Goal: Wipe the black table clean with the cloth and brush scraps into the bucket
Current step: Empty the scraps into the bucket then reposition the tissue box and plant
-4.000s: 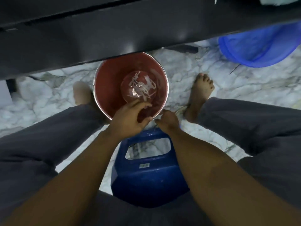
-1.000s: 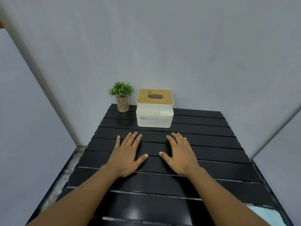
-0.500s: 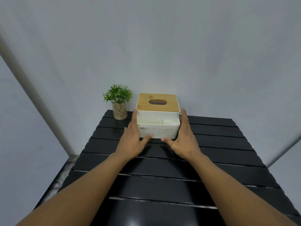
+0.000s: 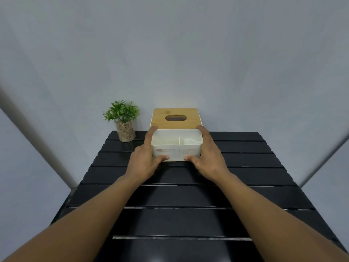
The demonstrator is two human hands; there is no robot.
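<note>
Your left hand (image 4: pixel 145 159) and right hand (image 4: pixel 207 157) clamp tissue box (image 4: pixel 176 148) between them, thumbs on near face. Black worktop (image 4: pixel 170 195) under wrists: pale streaks along slat edges. No cloth, bucket in view. Likely scraps cleared; resetting box, maybe final wipe left.

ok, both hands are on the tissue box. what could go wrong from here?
1. The potted plant stands close beside the left hand; sliding the tissue box leftward could knock it over.
2. The bamboo lid may only rest on top; the left hand and right hand grip mostly the white body, so a tilt could shed it.
3. The black slatted table has gaps; a dragged box might catch.
</note>
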